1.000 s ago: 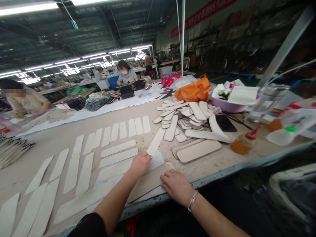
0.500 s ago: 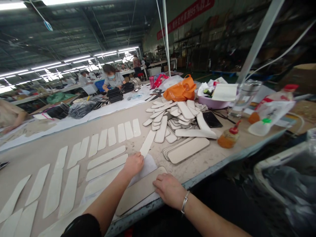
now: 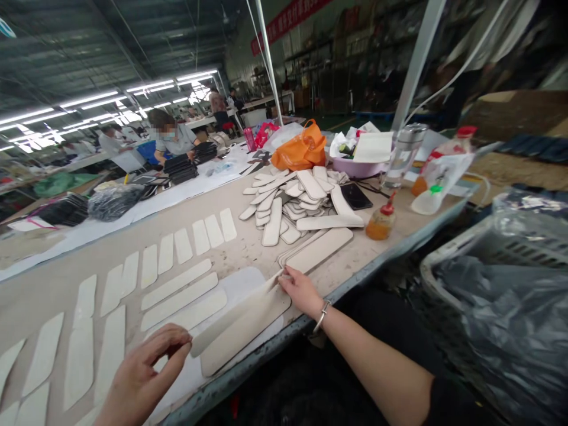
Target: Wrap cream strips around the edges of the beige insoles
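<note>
Between my two hands stretches a thin pale strip [image 3: 239, 307], slightly twisted. My left hand [image 3: 148, 370] pinches its near left end between thumb and fingers. The far right end is in the fingertips of my right hand [image 3: 302, 291], which wears a bracelet [image 3: 322, 316]. Directly beneath the strip lies a beige rounded panel [image 3: 248, 337] on white paper [image 3: 248, 277] at the table edge. To the right of it rests a stack of similar beige panels [image 3: 322, 251]. Pale strips [image 3: 181, 281] lie in rows on the left.
Behind the stack is a heap of beige padded pieces [image 3: 306, 189]. An orange bag [image 3: 302, 148], a purple basin [image 3: 355, 168], a phone [image 3: 356, 196] and a bottle of amber liquid [image 3: 380, 222] stand around it. A plastic crate [image 3: 448, 248] is at right. A co-worker [image 3: 171, 139] sits across.
My left hand has moved left and towards me, bringing the strip from upright to over the panel. My right hand has left the panel and taken the strip's other end. The view has turned right.
</note>
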A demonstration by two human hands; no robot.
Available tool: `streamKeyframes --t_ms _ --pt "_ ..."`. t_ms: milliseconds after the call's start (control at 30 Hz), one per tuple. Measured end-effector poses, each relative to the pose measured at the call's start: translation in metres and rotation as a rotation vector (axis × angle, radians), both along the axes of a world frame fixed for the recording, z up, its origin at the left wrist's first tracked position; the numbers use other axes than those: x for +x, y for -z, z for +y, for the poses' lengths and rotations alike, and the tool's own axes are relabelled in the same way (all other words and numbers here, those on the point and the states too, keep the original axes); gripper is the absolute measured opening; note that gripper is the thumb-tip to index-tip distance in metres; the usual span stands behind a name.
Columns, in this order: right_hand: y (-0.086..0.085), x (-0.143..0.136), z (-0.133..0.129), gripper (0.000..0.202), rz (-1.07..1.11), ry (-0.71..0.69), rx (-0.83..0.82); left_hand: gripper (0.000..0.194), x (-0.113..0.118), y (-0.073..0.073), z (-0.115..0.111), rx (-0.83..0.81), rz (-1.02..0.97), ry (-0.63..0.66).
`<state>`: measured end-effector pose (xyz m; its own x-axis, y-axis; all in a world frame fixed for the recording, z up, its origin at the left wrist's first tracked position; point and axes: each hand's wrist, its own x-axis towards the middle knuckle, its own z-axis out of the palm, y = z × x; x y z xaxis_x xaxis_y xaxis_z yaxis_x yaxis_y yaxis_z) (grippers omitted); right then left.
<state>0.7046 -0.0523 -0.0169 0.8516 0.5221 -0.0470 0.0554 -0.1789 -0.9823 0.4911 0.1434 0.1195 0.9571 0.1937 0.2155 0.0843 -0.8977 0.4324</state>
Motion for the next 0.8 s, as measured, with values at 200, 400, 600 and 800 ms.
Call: streamKeyframes --t_ms 200,400,600,800 --pt "0.003 -0.003 -0.004 0.027 0.063 -0.037 -0.005 0.022 -0.025 0.016 0.009 -0.420 0.189 -0.236" --pt "0.000 -0.002 -0.012 0.021 -0.095 -0.036 -0.148 0.031 -0.042 0.072 0.017 -1.075 0.129 -0.517" --pt "0.006 -0.007 -0.009 0.010 -0.193 -0.090 -0.293 0.043 -0.048 0.100 0.020 -0.805 0.288 -0.642" --pt "0.007 -0.007 -0.006 0.008 -0.258 -0.080 -0.419 0.047 -0.038 0.106 0.025 -0.537 0.375 -0.668"
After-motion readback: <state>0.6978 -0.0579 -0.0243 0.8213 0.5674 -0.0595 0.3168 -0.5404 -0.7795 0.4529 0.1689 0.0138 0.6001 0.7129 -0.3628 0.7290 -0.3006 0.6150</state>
